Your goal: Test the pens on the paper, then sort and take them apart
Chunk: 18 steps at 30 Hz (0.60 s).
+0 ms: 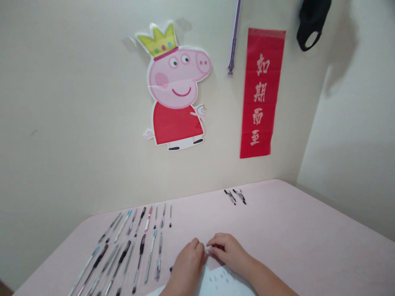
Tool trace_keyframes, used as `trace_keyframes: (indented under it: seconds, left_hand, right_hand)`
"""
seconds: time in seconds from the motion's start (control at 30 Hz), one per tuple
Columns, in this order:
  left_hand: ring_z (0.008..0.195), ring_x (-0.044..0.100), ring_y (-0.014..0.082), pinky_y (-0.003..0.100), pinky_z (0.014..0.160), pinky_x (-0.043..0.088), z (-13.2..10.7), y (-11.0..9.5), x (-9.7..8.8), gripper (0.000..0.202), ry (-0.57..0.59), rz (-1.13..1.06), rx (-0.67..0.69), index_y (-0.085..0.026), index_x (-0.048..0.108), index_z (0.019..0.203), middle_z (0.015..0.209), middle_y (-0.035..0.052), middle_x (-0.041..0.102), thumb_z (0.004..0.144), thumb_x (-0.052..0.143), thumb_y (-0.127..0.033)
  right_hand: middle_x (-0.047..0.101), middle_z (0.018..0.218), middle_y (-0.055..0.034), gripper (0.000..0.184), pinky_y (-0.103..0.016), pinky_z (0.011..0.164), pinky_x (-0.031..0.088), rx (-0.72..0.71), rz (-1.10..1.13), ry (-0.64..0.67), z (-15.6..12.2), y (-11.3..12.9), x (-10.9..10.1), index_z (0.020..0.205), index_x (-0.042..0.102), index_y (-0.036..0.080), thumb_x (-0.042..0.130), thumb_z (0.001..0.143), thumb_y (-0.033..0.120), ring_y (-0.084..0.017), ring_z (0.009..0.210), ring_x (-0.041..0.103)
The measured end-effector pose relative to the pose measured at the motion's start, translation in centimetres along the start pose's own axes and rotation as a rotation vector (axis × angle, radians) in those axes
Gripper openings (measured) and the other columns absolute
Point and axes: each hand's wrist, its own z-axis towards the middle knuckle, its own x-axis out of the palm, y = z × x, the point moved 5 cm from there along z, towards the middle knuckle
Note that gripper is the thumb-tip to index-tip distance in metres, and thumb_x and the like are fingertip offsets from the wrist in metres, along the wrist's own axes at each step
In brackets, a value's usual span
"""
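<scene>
Both hands meet over a white sheet (pixel 212 285) near the front of the pink tabletop. My left hand (pixel 190 260) is closed, its back toward me and most of its fingertips hidden. Thumb and fingers of my right hand (pixel 227 251) pinch one end of a small whitish, slim piece (pixel 208 248). Its other end runs into the fingers of my left hand; I cannot make out what kind of part it is. Several tiny pale-grey pieces (pixel 220 278) lie on the sheet below my hands. A small black tip (pixel 171 268) shows beside my left wrist.
To the left, pens (pixel 141 250) and thin refills (pixel 170 216) lie in two slanting rows. Two small groups of dark pen parts (pixel 235 196) lie at the back edge. A pig cutout (pixel 177 123), a red banner (pixel 262 94) and a purple strap (pixel 234 37) are on the wall.
</scene>
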Motion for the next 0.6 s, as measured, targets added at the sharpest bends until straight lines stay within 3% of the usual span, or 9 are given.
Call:
trace_keyframes:
  seconds: [0.2,0.4,0.6]
  left_hand:
    - [0.082,0.057,0.0163,0.027,0.072,0.04,-0.05,0.12,0.17,0.024,-0.025,-0.028,0.026,-0.02,0.059,0.088,0.09,0.0039,0.059,0.091,0.036,-0.025]
    - [0.084,0.057,0.0152,0.026,0.074,0.04,-0.08,-0.07,0.12,0.025,0.004,-0.045,0.047,-0.019,0.059,0.092,0.093,0.0045,0.059,0.091,0.034,-0.022]
    - [0.082,0.059,0.0164,0.027,0.07,0.041,-0.26,-0.36,-0.26,0.028,0.055,0.025,0.034,-0.021,0.058,0.094,0.092,0.0039,0.062,0.093,0.031,-0.029]
  right_hand:
    - [0.069,0.08,-0.003,0.021,-0.024,0.072,0.043,-0.015,-0.007,0.027,0.08,0.03,0.2,0.087,0.073,0.022,0.057,0.076,0.013,-0.015,0.076,0.061]
    - [0.069,0.081,-0.0032,0.02,-0.024,0.073,0.043,0.003,0.002,0.048,0.13,0.49,0.01,0.086,0.073,0.021,0.057,0.076,0.014,-0.016,0.078,0.061]
    - [0.068,0.079,-0.003,0.019,-0.024,0.071,0.043,0.007,-0.008,0.059,0.0,0.37,0.12,0.085,0.073,0.02,0.056,0.077,0.015,-0.016,0.075,0.06]
